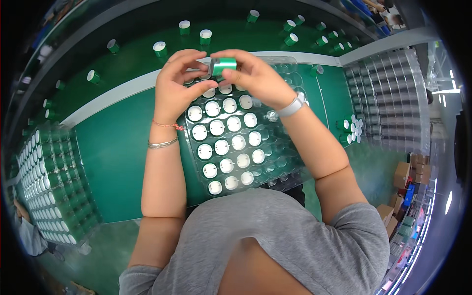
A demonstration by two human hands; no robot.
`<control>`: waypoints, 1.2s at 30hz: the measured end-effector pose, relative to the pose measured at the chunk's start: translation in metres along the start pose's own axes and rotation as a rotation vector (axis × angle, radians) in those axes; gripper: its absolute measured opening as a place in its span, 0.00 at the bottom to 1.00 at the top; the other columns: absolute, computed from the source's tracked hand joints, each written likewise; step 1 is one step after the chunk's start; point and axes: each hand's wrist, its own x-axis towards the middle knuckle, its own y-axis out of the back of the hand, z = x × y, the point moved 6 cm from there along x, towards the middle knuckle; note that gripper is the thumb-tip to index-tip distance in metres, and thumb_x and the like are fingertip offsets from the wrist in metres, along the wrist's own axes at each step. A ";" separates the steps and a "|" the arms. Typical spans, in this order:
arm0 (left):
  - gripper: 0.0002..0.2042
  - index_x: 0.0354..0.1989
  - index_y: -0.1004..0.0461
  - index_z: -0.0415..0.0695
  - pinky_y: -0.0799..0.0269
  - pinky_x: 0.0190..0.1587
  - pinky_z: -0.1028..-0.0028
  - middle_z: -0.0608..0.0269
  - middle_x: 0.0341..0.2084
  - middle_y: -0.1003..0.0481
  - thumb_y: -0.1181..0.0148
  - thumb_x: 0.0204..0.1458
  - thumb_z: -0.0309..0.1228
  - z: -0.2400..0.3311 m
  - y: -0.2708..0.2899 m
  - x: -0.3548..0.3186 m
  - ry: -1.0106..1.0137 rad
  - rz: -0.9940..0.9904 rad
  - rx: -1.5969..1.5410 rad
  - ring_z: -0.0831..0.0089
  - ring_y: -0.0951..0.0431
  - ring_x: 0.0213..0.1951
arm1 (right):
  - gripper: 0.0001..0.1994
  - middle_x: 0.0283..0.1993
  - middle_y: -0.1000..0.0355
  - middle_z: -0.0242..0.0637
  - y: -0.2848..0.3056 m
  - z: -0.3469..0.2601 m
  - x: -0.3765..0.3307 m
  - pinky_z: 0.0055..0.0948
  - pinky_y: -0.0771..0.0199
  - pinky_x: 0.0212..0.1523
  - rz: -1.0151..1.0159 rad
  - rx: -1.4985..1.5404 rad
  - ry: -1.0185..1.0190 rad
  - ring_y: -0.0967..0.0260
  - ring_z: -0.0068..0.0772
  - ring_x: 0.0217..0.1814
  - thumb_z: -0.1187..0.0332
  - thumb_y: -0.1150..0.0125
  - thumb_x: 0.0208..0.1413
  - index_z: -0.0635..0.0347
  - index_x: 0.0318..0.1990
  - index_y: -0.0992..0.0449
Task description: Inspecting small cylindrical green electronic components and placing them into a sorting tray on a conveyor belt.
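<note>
Both the left hand (178, 81) and the right hand (251, 74) hold one small shiny green can (223, 65). Fingers hide its ends. The hands cover the far rows of the clear plastic tray (290, 169) on the green surface (115, 147).

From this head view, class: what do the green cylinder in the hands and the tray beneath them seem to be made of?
Green cylinder: probably metal or a glossy foil-like sleeve, since bright streaks run along its side. Tray: clear, thin moulded plastic, since the green table shows through its empty round pockets.

A small green metallic cylinder (223, 66) lies on its side, pinched between the fingertips of both hands above the clear plastic tray (290, 164), which is partly filled with upright white-topped cylinders.
</note>
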 end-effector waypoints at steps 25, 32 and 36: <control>0.19 0.52 0.27 0.32 0.24 0.48 0.76 0.58 0.43 0.24 0.35 0.50 0.16 -0.010 0.010 0.000 0.141 0.111 -0.091 0.74 0.23 0.43 | 0.17 0.51 0.30 0.41 0.026 0.016 -0.007 0.27 0.22 0.43 0.249 0.124 0.056 0.26 0.28 0.44 0.76 0.41 0.60 0.67 0.56 0.33; 0.19 0.53 0.26 0.34 0.26 0.47 0.77 0.60 0.42 0.24 0.34 0.51 0.19 -0.010 0.012 0.000 0.182 0.084 -0.014 0.76 0.24 0.43 | 0.18 0.47 0.29 0.39 0.029 0.024 -0.003 0.24 0.24 0.41 0.230 0.196 0.052 0.27 0.25 0.41 0.75 0.38 0.58 0.66 0.54 0.32; 0.21 0.54 0.27 0.34 0.25 0.50 0.76 0.59 0.44 0.26 0.35 0.50 0.16 -0.005 0.006 0.001 0.167 0.048 -0.081 0.74 0.24 0.45 | 0.19 0.48 0.29 0.39 0.026 0.024 -0.003 0.25 0.23 0.43 0.208 0.194 0.054 0.27 0.26 0.44 0.76 0.38 0.57 0.67 0.55 0.33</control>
